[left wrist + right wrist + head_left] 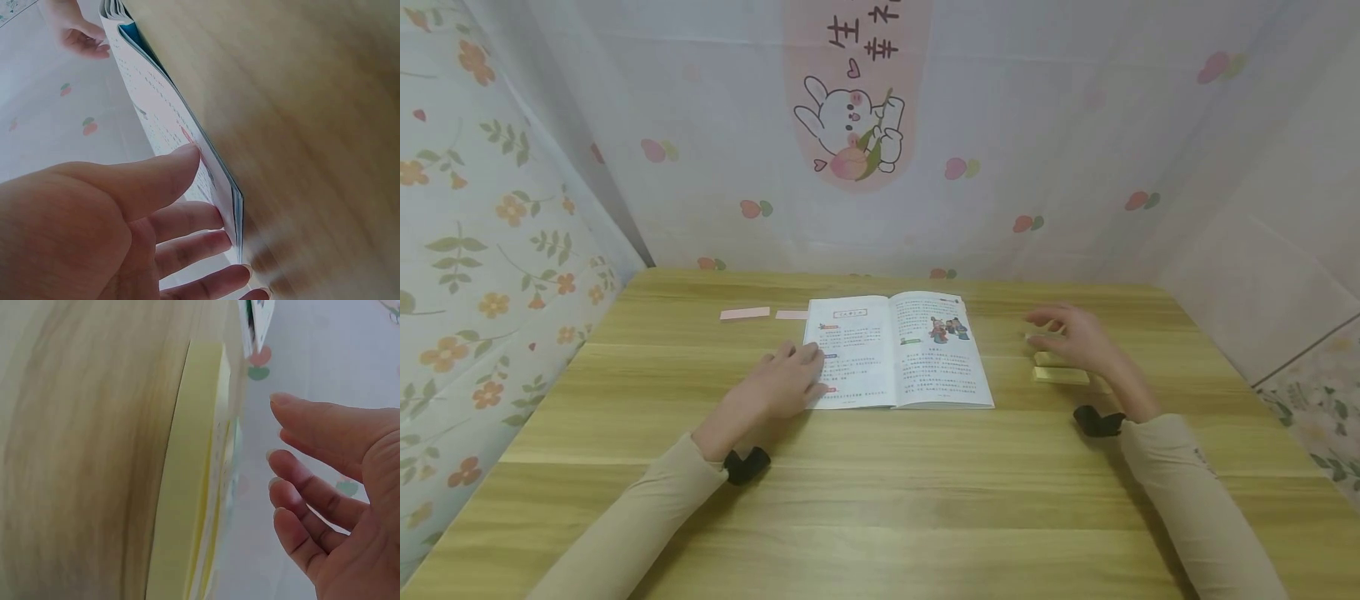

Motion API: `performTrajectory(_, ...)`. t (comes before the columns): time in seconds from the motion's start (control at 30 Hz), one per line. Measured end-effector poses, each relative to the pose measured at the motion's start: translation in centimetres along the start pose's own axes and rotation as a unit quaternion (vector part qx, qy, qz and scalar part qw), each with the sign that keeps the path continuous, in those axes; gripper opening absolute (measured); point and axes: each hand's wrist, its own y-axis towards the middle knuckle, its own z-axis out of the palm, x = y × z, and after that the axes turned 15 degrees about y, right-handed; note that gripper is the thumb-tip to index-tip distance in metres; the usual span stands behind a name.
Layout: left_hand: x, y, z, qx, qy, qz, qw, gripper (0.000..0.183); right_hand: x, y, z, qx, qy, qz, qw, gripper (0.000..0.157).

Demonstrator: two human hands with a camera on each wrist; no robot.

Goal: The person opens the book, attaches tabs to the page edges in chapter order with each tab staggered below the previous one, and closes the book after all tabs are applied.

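An open book with printed text and a small coloured picture lies on the wooden table. My left hand rests at the left edge of its left page; in the left wrist view the thumb lies over the page and the other fingers reach past the edge. To the right of the book, my right hand hovers over yellow sticky note pads, partly hidden under it. In the right wrist view the hand's relaxed fingers hold nothing and stand apart from the yellow pads.
Two pink paper strips lie at the back left: one strip lies apart and the other strip is right at the book's edge. A patterned curtain hangs behind the table, with a flowered cloth on the left.
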Motion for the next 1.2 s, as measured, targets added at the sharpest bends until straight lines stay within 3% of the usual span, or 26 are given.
performTrajectory(0.93, -0.1, 0.0, 0.0, 0.002, 0.002, -0.003, 1.0000, 0.053, -2.4, -0.5, -1.0, 0.001, -0.004, 0.081, 0.997, 0.039)
performTrajectory(1.2, -0.1, 0.0, -0.1, -0.001, 0.002, -0.002, 1.0000, 0.053, -2.8, -0.6, -1.5, 0.005, -0.029, 0.084, 0.996, 0.023)
